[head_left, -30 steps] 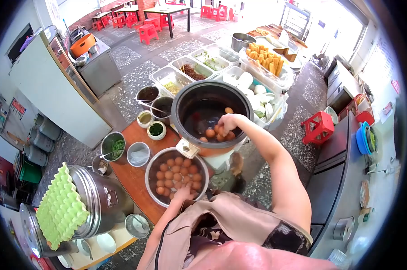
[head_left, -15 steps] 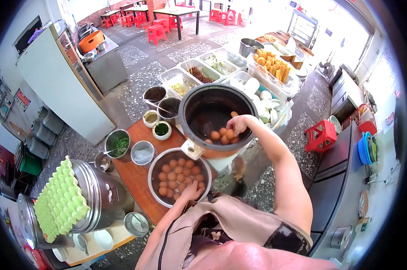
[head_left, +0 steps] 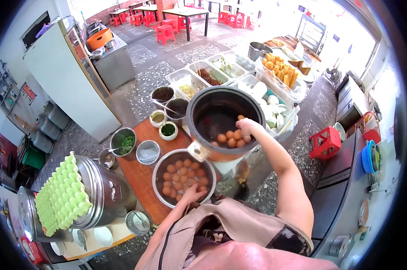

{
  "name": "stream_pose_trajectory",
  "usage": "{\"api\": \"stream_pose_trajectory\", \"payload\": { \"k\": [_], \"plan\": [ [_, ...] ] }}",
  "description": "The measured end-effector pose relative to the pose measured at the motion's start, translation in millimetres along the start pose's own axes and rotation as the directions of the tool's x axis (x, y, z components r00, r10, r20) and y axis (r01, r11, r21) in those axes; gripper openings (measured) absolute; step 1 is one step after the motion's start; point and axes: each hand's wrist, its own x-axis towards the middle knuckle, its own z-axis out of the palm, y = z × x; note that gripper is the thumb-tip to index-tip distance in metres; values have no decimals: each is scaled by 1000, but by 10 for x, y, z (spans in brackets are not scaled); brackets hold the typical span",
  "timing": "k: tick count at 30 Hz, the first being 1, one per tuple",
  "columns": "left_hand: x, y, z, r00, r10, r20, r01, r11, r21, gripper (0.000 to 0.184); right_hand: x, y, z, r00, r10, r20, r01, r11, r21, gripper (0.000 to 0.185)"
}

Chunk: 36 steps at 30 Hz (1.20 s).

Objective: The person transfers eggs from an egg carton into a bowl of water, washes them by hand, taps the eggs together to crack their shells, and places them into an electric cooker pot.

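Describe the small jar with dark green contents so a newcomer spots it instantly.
Find the big dark pot. Left of it in the view, on the brown tabletop, is the small round jar, nearer the person than its similar neighbour. Its dark green filling sets it apart from that one's yellowish-brown.

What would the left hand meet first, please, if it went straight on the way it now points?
Probably the brown eggs in the metal bowl, just ahead of the left hand, though depth is hard to judge.
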Motion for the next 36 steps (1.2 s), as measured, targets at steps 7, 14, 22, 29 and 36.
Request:
{"api": "stream_pose_trajectory", "payload": {
  "k": [7,14,22,29,36],
  "plan": [
    [22,-249,-42,986,-119,-113,103,986,-134,55,-532,-1816,-200,921,-288,-262,388,733,559,16],
    [113,-375,-245,985,-123,-121,31,814,-581,39,-310,-2288,1730,874,-482,-65,379,590,713,54],
    [41,-280,-242,940,0,-341,-111,945,-307,37,-245,-2374,1982,974,-189,-126,226,862,454,44],
    [69,-8,-452,882,-140,-450,271,932,240,38,-176,-2377,1759,998,-43,41,12,820,573,39],
    [78,-284,-320,906,142,-398,-53,973,225,28,-85,-2257,2284,946,-212,-246,313,794,521,20]
  ]
}}
